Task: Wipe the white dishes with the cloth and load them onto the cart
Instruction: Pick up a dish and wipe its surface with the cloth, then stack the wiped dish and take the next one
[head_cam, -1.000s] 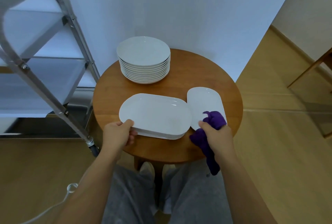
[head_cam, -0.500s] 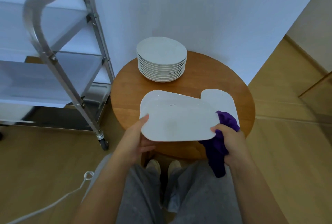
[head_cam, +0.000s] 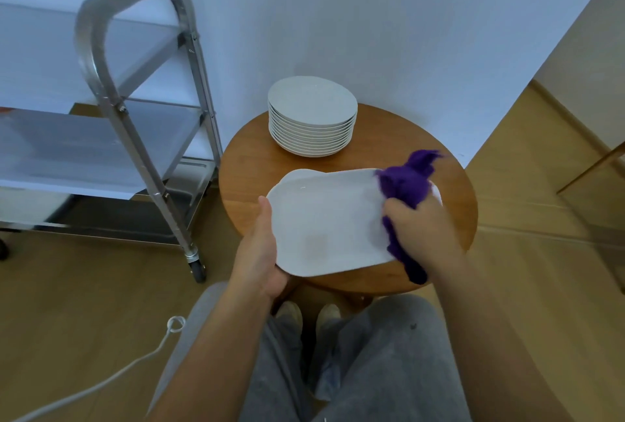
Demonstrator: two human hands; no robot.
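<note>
Left hand [head_cam: 262, 252] grips left edge of glossy white oblong platter [head_cam: 328, 222], thumb on rim, fingers hidden beneath; platter held above round wooden desk [head_cam: 247, 185]. Right hand [head_cam: 419, 229] clutches bunched fuzzy purple cloth [head_cam: 407, 181], pressed on platter's right end. Faint brownish smudge on platter's near part. Stack of round white plates [head_cam: 313, 117] at desk's back. Brushed-metal cart [head_cam: 142, 124], tubular frame, flat shelves, castor wheel, stands left of desk.

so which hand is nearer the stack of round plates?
Right. The right hand, gripping the purple cloth, sits just below the stack of round plates; the left hand holds the platter's near-left edge, farther back.
</note>
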